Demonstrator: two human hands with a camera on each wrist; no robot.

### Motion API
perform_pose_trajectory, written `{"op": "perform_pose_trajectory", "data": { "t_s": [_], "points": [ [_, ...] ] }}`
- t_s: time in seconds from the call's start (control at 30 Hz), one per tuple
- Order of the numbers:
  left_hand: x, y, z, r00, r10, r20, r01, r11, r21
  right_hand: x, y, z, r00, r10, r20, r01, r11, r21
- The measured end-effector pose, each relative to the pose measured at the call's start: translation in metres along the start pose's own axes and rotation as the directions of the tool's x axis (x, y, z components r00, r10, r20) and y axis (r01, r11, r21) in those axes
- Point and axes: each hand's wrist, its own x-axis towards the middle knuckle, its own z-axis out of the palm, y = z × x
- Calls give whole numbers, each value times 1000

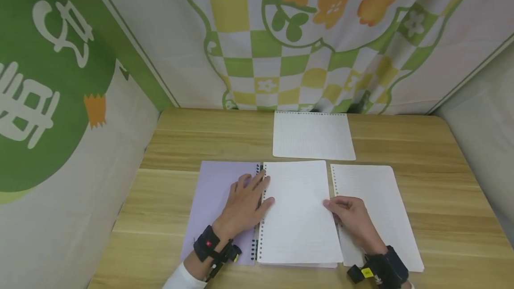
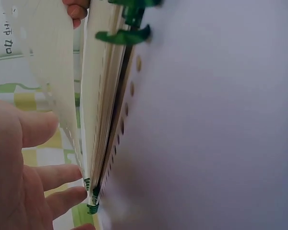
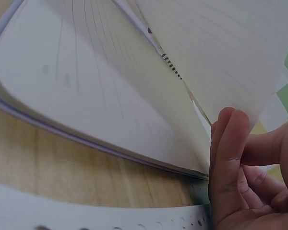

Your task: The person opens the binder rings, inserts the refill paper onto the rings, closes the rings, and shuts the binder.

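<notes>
A loose-leaf notebook lies spread on the table, its purple cover [image 1: 206, 195] at the left and its pages [image 3: 86, 100] at the right. Above those pages a lined, hole-punched sheet [image 1: 299, 217] is raised. The right hand [image 1: 352, 217] pinches this sheet's right edge between thumb and fingers. Over the binding rests the left hand [image 1: 246, 203], fingers spread along the sheet's punched edge near the top. In the left wrist view, green binder rings [image 2: 122, 36] stand at the spine, and fingertips touch the sheet near its far end. Part of the binding is hidden under the left hand.
To the right, partly under the right hand, lies a loose punched sheet [image 1: 387, 217]. Another loose sheet [image 1: 313, 137] lies sideways at the back of the wooden table [image 1: 437, 182]. A patterned curtain [image 1: 265, 57] hangs behind.
</notes>
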Motion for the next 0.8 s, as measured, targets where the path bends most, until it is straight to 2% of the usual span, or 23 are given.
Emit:
{"op": "perform_pose_trajectory", "data": {
  "t_s": [0.27,0.53,0.67,0.8],
  "points": [
    [1,-2,1,1000,5,19,-5,1000,-5,0,-1,1,1000,3,1,-3,1000,29],
    [2,-3,-2,999,19,43,-20,999,28,-1,-2,1,1000,2,8,-2,999,44],
    [-6,-2,-3,995,20,95,-22,999,25,-1,-3,0,1000,4,4,-4,999,38],
    [-21,-2,-4,986,32,161,-32,999,2,-2,-3,-1,1000,-11,4,11,1000,12]
  ]
}}
